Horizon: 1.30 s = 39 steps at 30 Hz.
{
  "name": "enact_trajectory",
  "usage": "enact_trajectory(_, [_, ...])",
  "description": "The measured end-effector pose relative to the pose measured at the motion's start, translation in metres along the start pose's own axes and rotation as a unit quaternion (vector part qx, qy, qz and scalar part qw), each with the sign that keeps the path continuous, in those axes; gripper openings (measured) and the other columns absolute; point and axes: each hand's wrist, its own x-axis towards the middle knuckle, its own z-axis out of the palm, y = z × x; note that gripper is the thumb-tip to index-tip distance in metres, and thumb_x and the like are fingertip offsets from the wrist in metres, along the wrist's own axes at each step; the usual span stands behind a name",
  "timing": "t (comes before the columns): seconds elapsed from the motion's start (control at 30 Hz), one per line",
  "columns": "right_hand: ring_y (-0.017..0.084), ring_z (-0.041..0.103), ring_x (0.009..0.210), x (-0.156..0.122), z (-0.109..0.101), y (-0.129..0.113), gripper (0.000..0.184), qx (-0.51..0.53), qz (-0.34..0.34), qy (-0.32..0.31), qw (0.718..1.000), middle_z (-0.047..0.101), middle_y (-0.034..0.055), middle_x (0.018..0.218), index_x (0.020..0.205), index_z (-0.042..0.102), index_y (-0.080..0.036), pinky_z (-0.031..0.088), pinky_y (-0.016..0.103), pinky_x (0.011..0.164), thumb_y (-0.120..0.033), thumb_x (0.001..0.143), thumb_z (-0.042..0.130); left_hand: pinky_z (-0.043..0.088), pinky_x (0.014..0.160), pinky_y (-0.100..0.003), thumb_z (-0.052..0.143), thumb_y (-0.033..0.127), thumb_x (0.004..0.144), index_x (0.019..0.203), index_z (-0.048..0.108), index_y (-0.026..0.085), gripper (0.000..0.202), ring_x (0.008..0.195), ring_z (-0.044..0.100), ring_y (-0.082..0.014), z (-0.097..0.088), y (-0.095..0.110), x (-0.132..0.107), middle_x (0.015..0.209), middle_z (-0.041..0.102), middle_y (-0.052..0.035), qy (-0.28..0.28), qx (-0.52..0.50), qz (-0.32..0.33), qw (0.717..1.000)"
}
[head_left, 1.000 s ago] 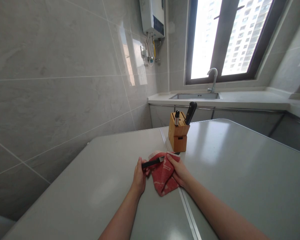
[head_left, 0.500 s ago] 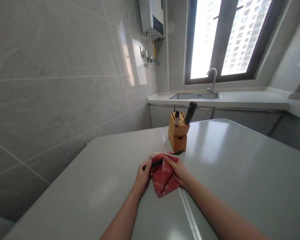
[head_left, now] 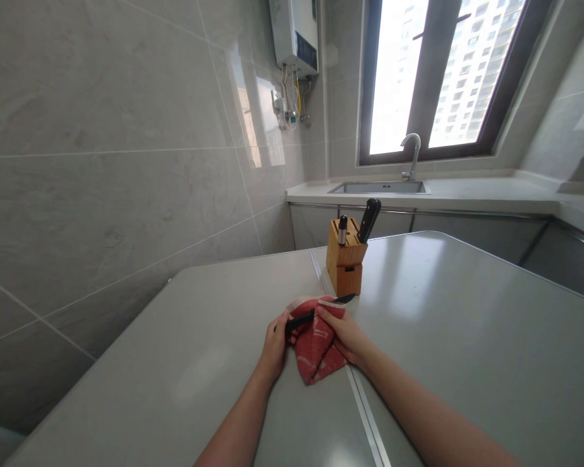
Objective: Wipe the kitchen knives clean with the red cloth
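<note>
Well inside the table's [head_left: 467,363] edges, left hand [head_left: 275,348] grips a knife [head_left: 299,321], right hand [head_left: 341,335] pinches red cloth [head_left: 315,355] over its blade [head_left: 343,299].

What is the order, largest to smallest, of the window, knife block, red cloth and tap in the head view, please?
1. The window
2. The knife block and red cloth look alike, so unranked
3. The tap

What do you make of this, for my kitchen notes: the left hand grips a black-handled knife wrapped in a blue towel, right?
The colour is wrong: the towel is red, not blue, as the head view shows. The left hand does grip the black-handled knife wrapped in it.
</note>
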Motion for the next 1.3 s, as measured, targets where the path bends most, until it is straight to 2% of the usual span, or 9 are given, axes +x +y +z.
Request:
enact_trajectory(0.13, [0.021, 0.066, 0.073, -0.0002, 0.0004, -0.0013, 0.025, 0.005, 0.004, 0.001, 1.0, 0.071, 0.004, 0.08, 0.086, 0.065, -0.018, 0.05, 0.038, 0.077, -0.034, 0.068, 0.072, 0.034, 0.048, -0.02, 0.056, 0.05, 0.078, 0.063, 0.057, 0.013, 0.04, 0.048, 0.044, -0.0091, 0.0006, 0.0002, 0.0, 0.054, 0.051, 0.0021, 0.001, 0.012, -0.007, 1.0])
enact_trajectory(0.3, [0.02, 0.066, 0.076, -0.0015, 0.0004, -0.0032, 0.026, 0.005, 0.017, 0.005, 1.0, 0.071, 0.0043, 0.084, 0.085, 0.065, -0.018, 0.049, 0.037, 0.081, -0.034, 0.066, 0.074, 0.034, 0.048, -0.021, 0.057, 0.049, 0.076, 0.061, 0.058, 0.013, 0.039, 0.047, 0.044, -0.0092, 0.0006, -0.0006, -0.0001, 0.052, 0.052, 0.0023, 0.0, 0.013, -0.003, 1.0])
enact_trajectory(0.73, [0.021, 0.066, 0.079, 0.0007, -0.0019, -0.0008, 0.026, 0.002, 0.027, 0.012, 1.0, 0.071, 0.0042, 0.083, 0.085, 0.065, -0.017, 0.05, 0.037, 0.082, -0.034, 0.068, 0.073, 0.033, 0.049, -0.021, 0.056, 0.047, 0.077, 0.06, 0.058, 0.014, 0.037, 0.049, 0.044, -0.0099, 0.0008, -0.0001, -0.0002, 0.053, 0.051, 0.0022, -0.004, 0.012, 0.01, 1.0])
enact_trajectory(1.0, [0.02, 0.066, 0.08, 0.0008, -0.0015, -0.0021, 0.024, 0.022, 0.022, 0.015, 0.999, 0.071, 0.0033, 0.085, 0.085, 0.065, -0.018, 0.048, 0.036, 0.085, -0.031, 0.067, 0.074, 0.031, 0.049, -0.022, 0.05, 0.052, 0.081, 0.057, 0.054, 0.014, 0.045, 0.047, 0.041, -0.0091, 0.0017, 0.0016, -0.0007, 0.05, 0.048, 0.0033, -0.012, 0.023, 0.007, 1.0])
enact_trajectory(1.3, [0.019, 0.065, 0.08, 0.0014, -0.0026, -0.0018, 0.023, 0.016, 0.014, 0.009, 1.0, 0.07, 0.0039, 0.086, 0.086, 0.064, -0.017, 0.048, 0.037, 0.086, -0.03, 0.069, 0.073, 0.03, 0.049, -0.022, 0.048, 0.05, 0.083, 0.055, 0.052, 0.015, 0.045, 0.047, 0.041, -0.0097, -0.0007, -0.0017, 0.0002, 0.049, 0.049, 0.0029, -0.029, 0.044, 0.012, 0.999])
